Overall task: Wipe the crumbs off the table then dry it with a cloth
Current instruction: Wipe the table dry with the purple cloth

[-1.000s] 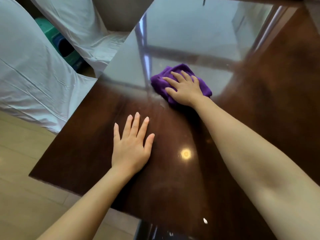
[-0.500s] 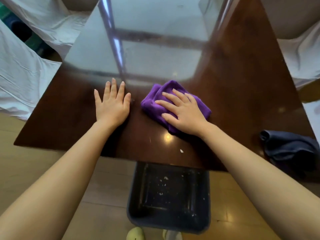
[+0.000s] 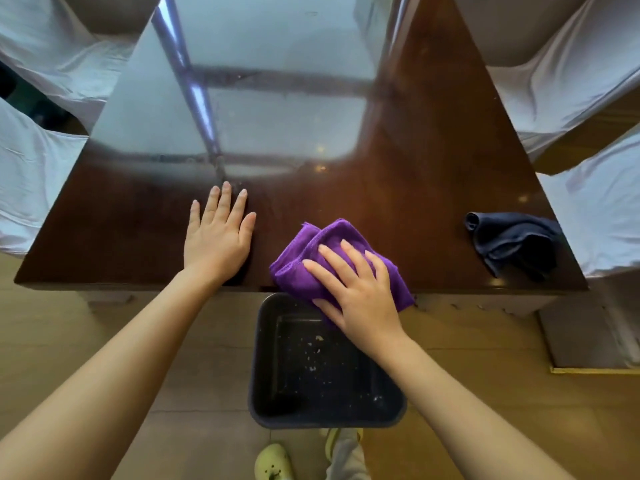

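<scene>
A folded purple cloth (image 3: 308, 258) lies at the near edge of the glossy dark wooden table (image 3: 415, 188), partly overhanging it. My right hand (image 3: 353, 292) presses flat on the cloth with fingers spread. Flat on the bare table top to the cloth's left rests my left hand (image 3: 218, 237), holding nothing. Below the edge, on the floor, stands a black bin (image 3: 325, 410) with pale crumbs (image 3: 313, 355) inside. A dark blue cloth (image 3: 512, 240) lies crumpled near the table's right front corner.
White-covered chairs stand on the left (image 3: 31, 174) and on the right (image 3: 588, 84) of the table. A grey table base (image 3: 585, 337) sits on the wooden floor at right. A foot in a pale green shoe (image 3: 273, 462) shows below the bin.
My right hand has dragged the purple cloth toward me, from the middle of the table to its near edge above the bin. The loose crumb near the edge is gone. My view tilted down.
</scene>
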`<state>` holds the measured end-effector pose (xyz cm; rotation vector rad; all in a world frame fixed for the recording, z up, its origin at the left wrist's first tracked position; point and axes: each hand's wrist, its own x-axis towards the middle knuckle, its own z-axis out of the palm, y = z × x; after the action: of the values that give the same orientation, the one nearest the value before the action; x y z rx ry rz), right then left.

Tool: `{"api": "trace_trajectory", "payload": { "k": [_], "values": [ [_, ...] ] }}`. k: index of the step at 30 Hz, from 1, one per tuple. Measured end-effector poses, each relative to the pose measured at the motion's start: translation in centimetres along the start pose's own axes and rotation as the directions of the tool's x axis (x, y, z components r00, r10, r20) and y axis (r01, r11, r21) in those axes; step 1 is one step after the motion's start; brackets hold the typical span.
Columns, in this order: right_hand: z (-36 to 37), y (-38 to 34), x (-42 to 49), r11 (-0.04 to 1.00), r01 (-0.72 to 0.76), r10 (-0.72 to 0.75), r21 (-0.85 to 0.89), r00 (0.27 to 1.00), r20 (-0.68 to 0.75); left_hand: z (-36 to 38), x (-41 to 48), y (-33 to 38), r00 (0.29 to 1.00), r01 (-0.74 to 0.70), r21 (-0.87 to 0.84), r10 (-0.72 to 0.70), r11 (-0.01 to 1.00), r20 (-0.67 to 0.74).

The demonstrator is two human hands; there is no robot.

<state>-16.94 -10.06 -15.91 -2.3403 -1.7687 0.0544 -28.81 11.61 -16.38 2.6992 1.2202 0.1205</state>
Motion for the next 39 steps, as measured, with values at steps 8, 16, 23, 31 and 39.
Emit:
{"api": "trace_trajectory", "payload": {
  "k": [8,16,23,31,39],
  "values": [
    [2.8,1.1,-4.8,0.985,-0.155,0.126,-0.07,0.943,-0.309,0.1,-0.4,0.0,0.999,-0.02,0.004,0.02,1.0,-0.024],
    [3.9,-0.4,-9.3,0.929,-0.244,0.289,0.278,0.948,-0.135,0.3,-0.2,-0.4,0.999,-0.031,0.011,0.031,0.999,-0.021],
    [1.3,-0.3,-9.9,0.648,-0.418,0.448,0.637,0.885,0.125,-1.5,-1.4,1.3,0.985,-0.165,-0.234,0.15,0.958,-0.081],
    [-9.9,3.2,-4.6,0.726,-0.198,0.302,0.658,0.952,-0.047,-6.7,-5.5,13.4,0.699,-0.54,-0.572,0.708,0.617,0.105],
    [-15.8,14.3,-0.5,0.835,-0.299,0.44,0.461,0.867,-0.234,-9.0,2.1,24.6,0.826,-0.556,-0.476,0.515,0.682,-0.227]
  ]
}}
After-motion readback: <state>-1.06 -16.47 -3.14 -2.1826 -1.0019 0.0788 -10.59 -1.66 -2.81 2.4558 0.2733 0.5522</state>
